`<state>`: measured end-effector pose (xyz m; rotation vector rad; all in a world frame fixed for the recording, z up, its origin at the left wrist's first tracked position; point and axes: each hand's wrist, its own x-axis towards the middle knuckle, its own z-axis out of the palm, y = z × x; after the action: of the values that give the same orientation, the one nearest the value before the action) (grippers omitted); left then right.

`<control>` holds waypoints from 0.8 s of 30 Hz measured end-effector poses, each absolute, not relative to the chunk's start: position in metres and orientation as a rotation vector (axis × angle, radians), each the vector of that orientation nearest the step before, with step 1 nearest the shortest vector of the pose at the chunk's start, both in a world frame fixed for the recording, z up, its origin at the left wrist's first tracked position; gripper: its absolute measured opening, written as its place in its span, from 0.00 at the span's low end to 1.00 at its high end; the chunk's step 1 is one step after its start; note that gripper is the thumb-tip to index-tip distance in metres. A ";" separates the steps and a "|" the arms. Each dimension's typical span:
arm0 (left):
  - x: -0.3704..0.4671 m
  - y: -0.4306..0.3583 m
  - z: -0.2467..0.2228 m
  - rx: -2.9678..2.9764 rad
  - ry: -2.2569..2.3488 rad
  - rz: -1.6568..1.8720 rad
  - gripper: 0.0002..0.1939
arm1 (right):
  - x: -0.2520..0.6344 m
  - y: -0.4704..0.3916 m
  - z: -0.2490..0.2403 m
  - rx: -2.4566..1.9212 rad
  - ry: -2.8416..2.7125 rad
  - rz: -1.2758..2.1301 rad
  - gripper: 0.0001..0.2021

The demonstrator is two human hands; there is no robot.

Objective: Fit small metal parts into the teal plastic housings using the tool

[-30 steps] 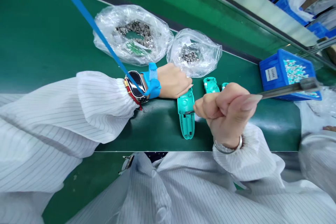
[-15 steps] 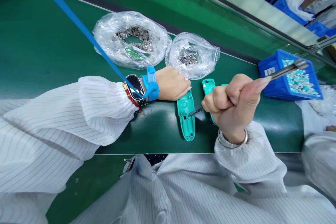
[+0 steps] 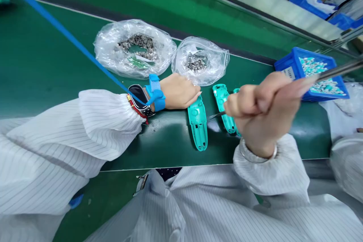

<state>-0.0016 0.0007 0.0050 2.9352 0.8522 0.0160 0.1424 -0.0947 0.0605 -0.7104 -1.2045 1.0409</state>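
Note:
My left hand [image 3: 180,91], with a blue strap and a watch at its wrist, is closed on the upper end of a teal plastic shell [image 3: 198,123] lying on the green table. My right hand [image 3: 263,109] is wrapped round a metal tool [image 3: 340,69]. One end of the tool sticks out past the thumb to the right. Its thin dark tip points left, a little apart from the shell's right edge. More teal shells [image 3: 224,107] lie partly behind my right hand.
Two clear plastic bags [image 3: 136,47] of small metal parts lie open behind my left hand. A blue bin [image 3: 292,66] of small white and teal parts stands at the right. A blue cord crosses the left side. The table's front edge [image 3: 170,167] runs near my body.
My right hand has moved right with the tool, and the tip has come away from the shell. My left hand stays on the shell. The whole view has shifted slightly.

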 end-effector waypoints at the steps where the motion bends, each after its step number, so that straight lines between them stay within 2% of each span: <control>1: -0.003 0.001 0.007 3.021 0.829 -0.044 0.24 | 0.149 -0.095 0.065 -0.818 -1.181 0.979 0.22; 5: -0.002 -0.004 0.023 3.035 0.871 0.113 0.26 | 0.167 -0.102 0.067 -1.385 -1.397 0.753 0.09; 8: 0.008 -0.013 0.036 2.922 0.986 0.310 0.26 | 0.174 -0.111 0.059 -1.550 -1.544 0.916 0.16; 10: 0.017 -0.018 0.040 2.804 1.049 0.385 0.26 | 0.190 -0.119 0.054 -1.601 -1.517 0.897 0.15; 15: 0.027 -0.018 0.029 2.640 0.993 0.251 0.21 | 0.293 -0.138 0.044 -2.096 -1.323 0.338 0.16; 19: 0.031 -0.014 0.021 2.583 0.973 0.103 0.24 | 0.366 -0.138 0.030 -2.454 -1.293 -0.013 0.05; 24: 0.038 -0.020 0.027 2.559 1.076 0.077 0.24 | 0.337 -0.111 0.037 -2.363 -1.379 -0.198 0.06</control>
<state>0.0376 -0.0196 0.0271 2.5588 1.0762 0.0766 0.3366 -0.1106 0.0370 -2.3634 -1.3791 -0.1979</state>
